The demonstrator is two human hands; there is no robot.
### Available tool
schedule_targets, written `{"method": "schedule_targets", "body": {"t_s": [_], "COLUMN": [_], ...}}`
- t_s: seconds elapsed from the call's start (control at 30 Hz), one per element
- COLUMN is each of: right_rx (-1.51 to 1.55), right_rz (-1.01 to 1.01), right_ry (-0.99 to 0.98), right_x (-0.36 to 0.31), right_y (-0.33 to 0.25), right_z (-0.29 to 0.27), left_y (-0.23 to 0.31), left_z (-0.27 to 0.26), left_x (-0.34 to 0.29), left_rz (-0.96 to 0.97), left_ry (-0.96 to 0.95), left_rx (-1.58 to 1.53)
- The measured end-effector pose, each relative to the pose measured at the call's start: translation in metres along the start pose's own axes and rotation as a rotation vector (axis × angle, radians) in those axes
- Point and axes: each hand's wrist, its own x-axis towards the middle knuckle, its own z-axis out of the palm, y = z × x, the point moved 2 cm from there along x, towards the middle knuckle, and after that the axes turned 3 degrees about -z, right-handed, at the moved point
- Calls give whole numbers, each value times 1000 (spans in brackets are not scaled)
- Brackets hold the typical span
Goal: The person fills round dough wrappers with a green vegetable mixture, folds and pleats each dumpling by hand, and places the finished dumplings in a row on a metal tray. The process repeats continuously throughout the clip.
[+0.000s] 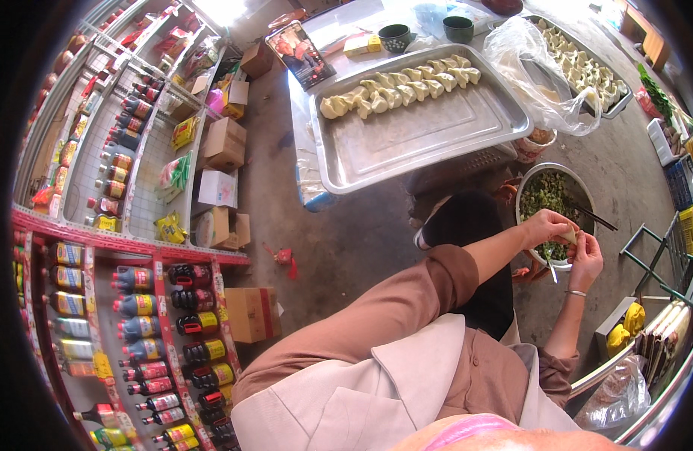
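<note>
Over the near edge of a white basin [596, 197] of chopped green filling [545, 194], my two hands meet. The fingers of my left hand [545, 228] and my right hand [587, 260] are closed on a small pale dumpling [569, 235], which they partly hide. A pair of dark chopsticks [598, 216] rests across the basin's right side. Below my left hand, a light spoon handle [552, 272] sticks out over the rim. Beyond my left arm, a metal tray [429, 146] holds rows of shaped dumplings [399, 87] along its far side.
A second tray of dumplings [579, 64] lies at the far right, beside a crumpled clear plastic bag [523, 56]. Two dark cups [395, 37] and a propped phone [301, 56] stand behind the first tray. Shelves of bottles [140, 304] line the left; a green metal frame [650, 252] stands right.
</note>
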Motion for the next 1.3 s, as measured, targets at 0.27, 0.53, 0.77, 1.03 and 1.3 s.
{"method": "schedule_targets", "body": {"t_s": [0.27, 0.53, 0.77, 1.03, 1.3], "right_rx": [-244, -439, -124, 102, 51], "right_rz": [-140, -279, -115, 48, 10], "right_ry": [10, 20, -37, -157, -126], "right_x": [-13, -8, -6, 1, -1], "right_y": [-19, -1, 3, 25, 26], "right_z": [12, 9, 7, 1, 5], "left_y": [3, -36, -42, -33, -49], "left_z": [-1, -17, -17, -10, -22], "left_x": [-4, 23, 25, 19, 25], "left_rz": [128, 286, 229, 101, 13], "left_ry": [40, 43, 70, 40, 98], "left_rx": [154, 391, 366, 83, 41]}}
